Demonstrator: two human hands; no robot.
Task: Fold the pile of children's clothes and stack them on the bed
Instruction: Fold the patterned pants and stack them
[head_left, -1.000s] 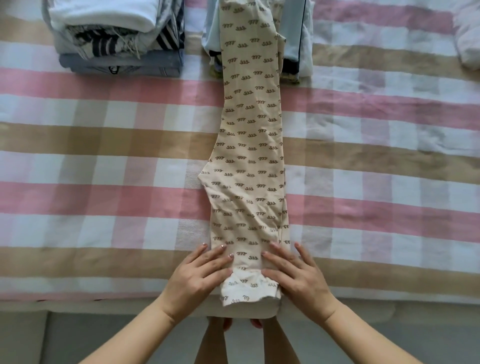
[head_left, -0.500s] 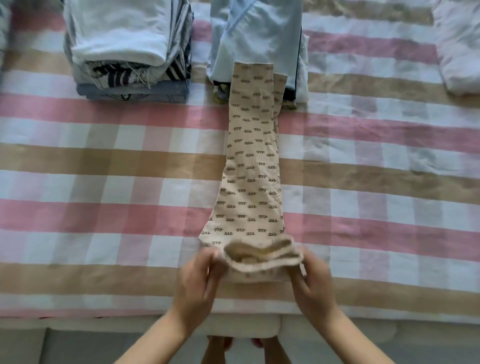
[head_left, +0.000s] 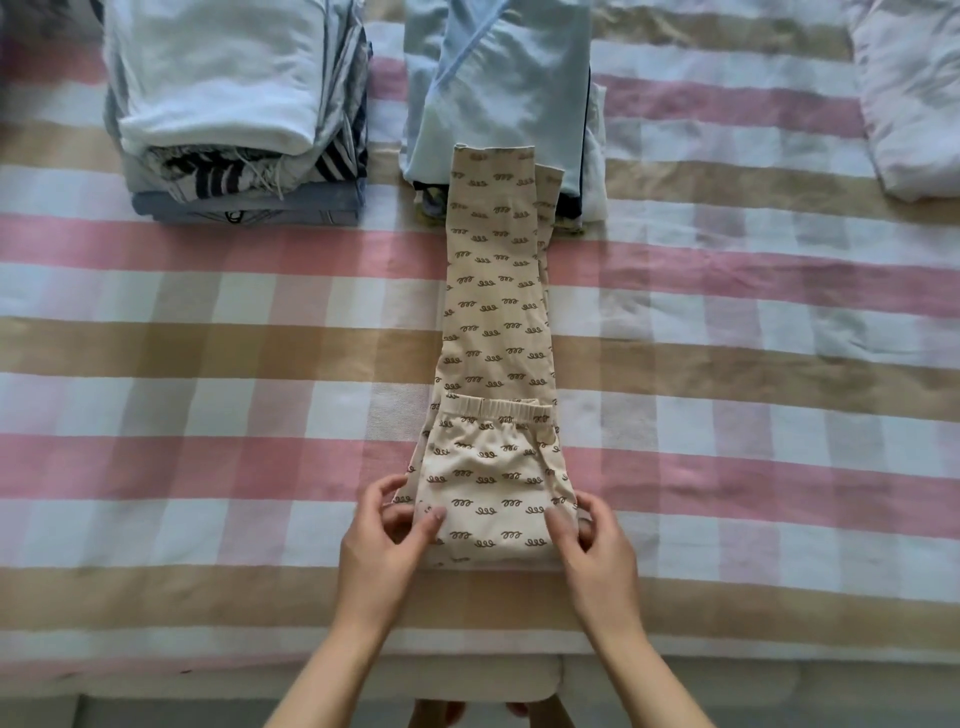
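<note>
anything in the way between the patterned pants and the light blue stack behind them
Nothing visible. The left hand and right hand hold the patterned pants at the near fold; only checked bedspread lies beside them, and their leg ends reach the light blue stack.

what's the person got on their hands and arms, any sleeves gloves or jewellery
Nothing worn shows. The left hand and right hand are bare, with no gloves, rings or bracelets in view. The left forearm and right forearm are uncovered down to the picture's edge: no sleeve, cuff or watch. The nails look short; whether they are painted cannot be told.
</note>
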